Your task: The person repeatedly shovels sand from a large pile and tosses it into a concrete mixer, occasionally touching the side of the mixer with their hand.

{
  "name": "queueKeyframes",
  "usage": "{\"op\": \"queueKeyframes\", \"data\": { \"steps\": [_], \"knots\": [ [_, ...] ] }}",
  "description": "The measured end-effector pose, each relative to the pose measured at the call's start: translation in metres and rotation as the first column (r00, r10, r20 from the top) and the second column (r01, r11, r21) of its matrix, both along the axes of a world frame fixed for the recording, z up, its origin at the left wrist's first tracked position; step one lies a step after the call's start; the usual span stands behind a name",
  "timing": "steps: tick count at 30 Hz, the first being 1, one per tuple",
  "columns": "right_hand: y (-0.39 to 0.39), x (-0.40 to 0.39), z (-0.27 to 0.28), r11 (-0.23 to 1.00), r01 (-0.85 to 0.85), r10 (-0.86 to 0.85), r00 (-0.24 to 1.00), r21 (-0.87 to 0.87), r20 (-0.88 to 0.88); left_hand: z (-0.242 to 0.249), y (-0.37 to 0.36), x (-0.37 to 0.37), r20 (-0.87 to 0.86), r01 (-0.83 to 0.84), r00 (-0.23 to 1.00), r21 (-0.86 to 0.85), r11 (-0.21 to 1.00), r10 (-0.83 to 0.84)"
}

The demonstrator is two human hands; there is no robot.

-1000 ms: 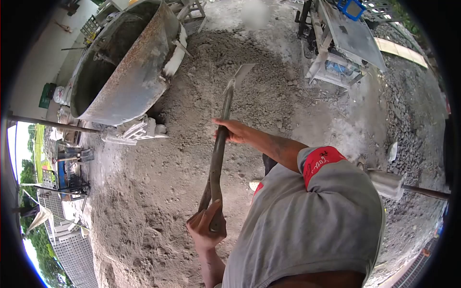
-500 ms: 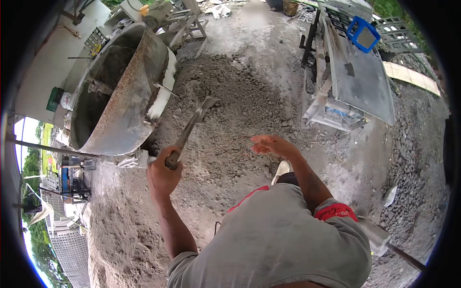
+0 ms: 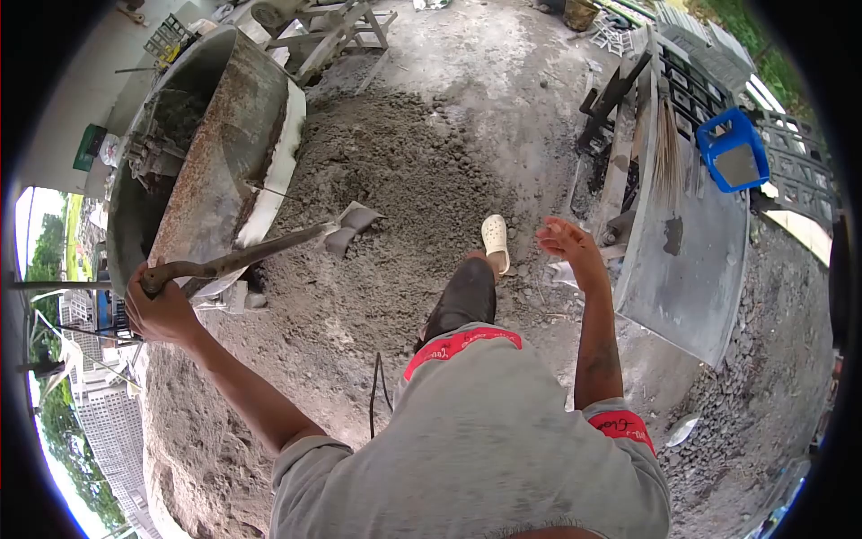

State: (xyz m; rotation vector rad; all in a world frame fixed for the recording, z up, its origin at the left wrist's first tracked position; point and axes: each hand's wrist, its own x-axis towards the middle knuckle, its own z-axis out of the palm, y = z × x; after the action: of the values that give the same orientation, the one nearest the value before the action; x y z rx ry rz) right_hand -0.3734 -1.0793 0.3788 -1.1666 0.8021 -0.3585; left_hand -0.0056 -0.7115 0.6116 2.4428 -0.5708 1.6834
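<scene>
My left hand (image 3: 163, 310) is closed around the end of the wooden handle of a shovel (image 3: 256, 258), out to the left. The shovel's metal blade (image 3: 352, 226) lies over the near part of a pile of grey, crumbly mix (image 3: 395, 171) on the ground. On the other side, my right hand (image 3: 573, 250) is raised with its fingers apart and nothing in it. It is nearest to the low metal-topped table on the right. My foot in a cream clog (image 3: 496, 241) stands at the pile's right edge.
A large rusty round mixer drum (image 3: 211, 162) stands at the left. To the right are a sloping metal-topped table (image 3: 691, 260), a blue plastic frame (image 3: 732, 148) and a twig broom (image 3: 667, 153). Wooden trestles (image 3: 337, 40) stand at the back. Loose gravel (image 3: 745, 395) covers the right side.
My left hand has moved left and slightly up with the shovel, its handle now lying flatter. My right hand has shifted right and a little up. My clogged foot has come forward into fuller view.
</scene>
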Motion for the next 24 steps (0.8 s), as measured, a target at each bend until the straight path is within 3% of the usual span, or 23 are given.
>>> {"op": "queueKeyframes", "data": {
  "steps": [3,5,6,7,8,10,12,13,15,19,23,24],
  "knots": [
    [-0.089,0.041,0.019,0.995,0.051,-0.048,0.998,-0.088,0.042,-0.008,-0.011,0.056,0.223,0.0,0.975,-0.075,0.997,0.017],
    [-0.157,0.066,0.02,0.981,0.159,-0.152,0.986,-0.114,0.067,-0.014,-0.027,0.081,0.278,-0.081,0.954,-0.118,0.99,0.112],
    [-0.195,0.075,0.013,0.972,0.219,-0.211,0.973,-0.087,0.091,-0.016,-0.033,0.091,0.274,-0.147,0.946,-0.117,0.982,0.174],
    [-0.231,0.088,0.001,0.96,0.277,-0.27,0.956,-0.049,0.11,-0.012,-0.053,0.093,0.254,-0.1,0.958,-0.13,0.986,0.131],
    [-0.265,0.101,-0.009,0.967,0.251,-0.246,0.964,-0.036,0.099,-0.01,-0.077,0.095,0.253,-0.141,0.954,-0.099,0.985,0.162],
    [-0.32,0.123,-0.019,0.911,0.404,-0.41,0.909,-0.083,-0.069,-0.008,-0.098,0.101,0.235,-0.222,0.945,-0.047,0.974,0.227],
    [-0.358,0.148,-0.014,0.912,0.404,-0.408,0.911,-0.072,-0.064,-0.012,-0.114,0.114,0.205,-0.074,0.974,-0.114,0.991,0.097],
    [-0.375,0.158,-0.012,0.898,0.435,-0.438,0.898,-0.063,-0.048,-0.012,-0.123,0.118,0.207,-0.094,0.972,-0.107,0.99,0.115],
    [-0.412,0.178,-0.022,0.908,0.417,-0.418,0.908,-0.024,-0.034,-0.009,-0.154,0.126,0.175,-0.187,0.965,-0.061,0.98,0.195],
    [-0.492,0.24,-0.043,0.944,0.329,-0.325,0.939,0.015,-0.114,-0.01,-0.207,0.141,0.049,-0.201,0.977,-0.084,0.976,0.205],
    [-0.584,0.333,-0.066,0.973,0.229,-0.225,0.964,0.017,-0.142,-0.016,-0.286,0.16,0.041,-0.314,0.948,-0.02,0.949,0.315],
    [-0.608,0.364,-0.069,0.985,0.17,-0.171,0.978,-0.02,-0.123,-0.021,-0.306,0.166,0.026,-0.267,0.963,-0.045,0.963,0.268]
  ]
}}
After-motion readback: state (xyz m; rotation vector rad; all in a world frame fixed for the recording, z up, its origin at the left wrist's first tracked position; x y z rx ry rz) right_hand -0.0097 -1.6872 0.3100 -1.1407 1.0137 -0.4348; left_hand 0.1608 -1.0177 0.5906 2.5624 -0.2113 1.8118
